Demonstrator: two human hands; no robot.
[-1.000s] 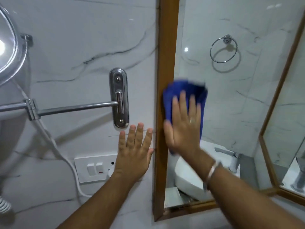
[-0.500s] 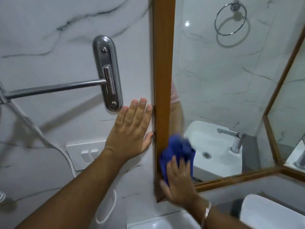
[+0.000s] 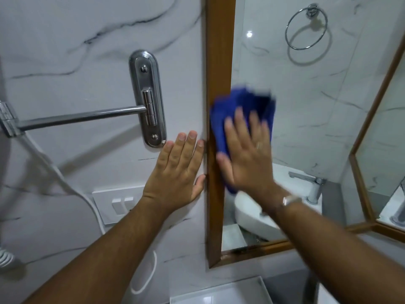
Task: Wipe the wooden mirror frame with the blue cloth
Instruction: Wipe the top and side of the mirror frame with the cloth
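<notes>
The wooden mirror frame (image 3: 220, 51) runs straight up the marble wall, with its lower rail (image 3: 258, 252) across the bottom of the glass. My right hand (image 3: 245, 154) presses the blue cloth (image 3: 238, 104) flat against the frame's inner edge and the glass, about halfway up; the cloth is blurred and partly hidden under my palm. My left hand (image 3: 177, 172) lies flat on the wall just left of the frame, fingers together, its fingertips touching the frame's outer edge. It holds nothing.
A chrome wall bracket (image 3: 148, 97) with a horizontal arm (image 3: 81, 117) sticks out left of the frame. A white cable (image 3: 65, 181) hangs past a switch plate (image 3: 114, 201). A white basin rim (image 3: 219, 290) lies below. A second wooden-framed mirror (image 3: 377, 119) angles in at right.
My right hand has swept the cloth back up the frame from near the bottom corner to mid-height. My left hand has stayed flat on the wall.
</notes>
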